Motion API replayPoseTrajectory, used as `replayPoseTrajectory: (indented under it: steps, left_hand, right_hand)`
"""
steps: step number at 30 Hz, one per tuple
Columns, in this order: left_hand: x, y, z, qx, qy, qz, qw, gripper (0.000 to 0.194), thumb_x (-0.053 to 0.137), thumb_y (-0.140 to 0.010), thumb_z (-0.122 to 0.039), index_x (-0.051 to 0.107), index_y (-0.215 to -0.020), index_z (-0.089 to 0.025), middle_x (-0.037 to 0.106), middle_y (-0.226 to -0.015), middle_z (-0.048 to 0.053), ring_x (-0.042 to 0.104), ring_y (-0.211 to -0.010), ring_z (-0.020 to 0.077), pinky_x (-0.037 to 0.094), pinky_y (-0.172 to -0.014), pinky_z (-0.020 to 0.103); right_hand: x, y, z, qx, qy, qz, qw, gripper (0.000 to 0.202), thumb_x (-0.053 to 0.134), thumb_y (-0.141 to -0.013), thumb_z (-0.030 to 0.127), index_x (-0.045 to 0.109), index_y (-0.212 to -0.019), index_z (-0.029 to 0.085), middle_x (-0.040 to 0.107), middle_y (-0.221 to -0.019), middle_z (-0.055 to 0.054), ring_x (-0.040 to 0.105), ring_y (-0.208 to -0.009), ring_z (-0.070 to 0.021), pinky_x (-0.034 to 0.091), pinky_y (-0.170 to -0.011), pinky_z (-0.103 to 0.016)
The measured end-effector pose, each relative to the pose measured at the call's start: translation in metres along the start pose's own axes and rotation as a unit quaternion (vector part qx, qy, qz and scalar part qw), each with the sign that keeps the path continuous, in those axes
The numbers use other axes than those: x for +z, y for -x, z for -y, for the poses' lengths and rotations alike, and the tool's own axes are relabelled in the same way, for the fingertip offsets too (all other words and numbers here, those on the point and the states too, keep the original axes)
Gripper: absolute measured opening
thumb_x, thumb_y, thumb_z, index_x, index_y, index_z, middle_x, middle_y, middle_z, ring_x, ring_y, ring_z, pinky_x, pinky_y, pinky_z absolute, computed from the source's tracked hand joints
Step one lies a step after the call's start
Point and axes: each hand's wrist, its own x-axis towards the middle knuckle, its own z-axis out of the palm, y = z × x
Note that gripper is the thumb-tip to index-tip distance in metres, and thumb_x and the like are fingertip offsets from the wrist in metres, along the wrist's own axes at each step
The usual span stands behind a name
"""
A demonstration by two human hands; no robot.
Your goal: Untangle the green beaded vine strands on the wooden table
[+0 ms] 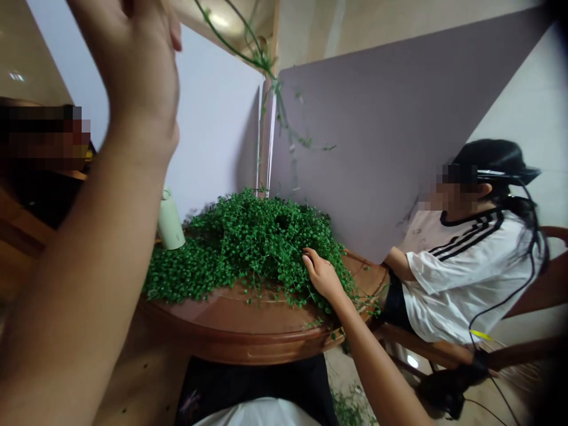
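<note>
A large heap of small-leaved green vines (261,236) lies on the round wooden table (248,322). My right hand (322,275) rests against the heap's right front side, its thumb and forefinger close together; whether a stem is between them is too small to tell. Raised high at the upper left, close to the camera, is my left hand (142,65), its fingers mostly cut off by the top edge. A thin green vine strand (266,62) hangs in the air at top centre, right of my left hand, its upper end out of view.
A pale green bottle (171,222) stands behind the heap's left end. Grey partition panels (373,130) rise behind the table. One person in a white shirt (461,266) sits at right, another person at far left. Vine pieces (352,405) lie on the floor.
</note>
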Motion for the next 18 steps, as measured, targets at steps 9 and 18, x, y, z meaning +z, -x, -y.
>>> replayPoseTrajectory:
  steps: [9, 18]
  left_hand:
    - [-0.013, 0.058, -0.031, 0.007, -0.053, 0.142, 0.988, 0.020, 0.059, -0.102, -0.018, 0.071, -0.087, -0.011, 0.053, -0.059, -0.008, 0.047, -0.056, 0.0009, 0.036, -0.059, 0.021]
    - [-0.006, 0.096, -0.043, -0.080, -0.085, 0.215, 0.970, 0.024, 0.056, -0.100, -0.032, 0.073, -0.087, -0.021, 0.054, -0.061, -0.002, 0.048, -0.057, 0.0116, 0.035, -0.056, 0.029]
  right_hand:
    - [-0.019, 0.004, 0.034, -0.053, -0.056, -0.075, 0.994, 0.041, 0.049, -0.104, 0.043, 0.050, -0.138, 0.020, 0.066, -0.136, -0.016, 0.064, -0.125, -0.0296, 0.050, -0.107, -0.052]
    - [-0.047, 0.017, 0.111, -0.102, -0.336, -0.022, 0.936, 0.039, 0.048, -0.108, 0.043, 0.047, -0.144, 0.029, 0.062, -0.142, -0.011, 0.065, -0.126, -0.0256, 0.052, -0.104, -0.044]
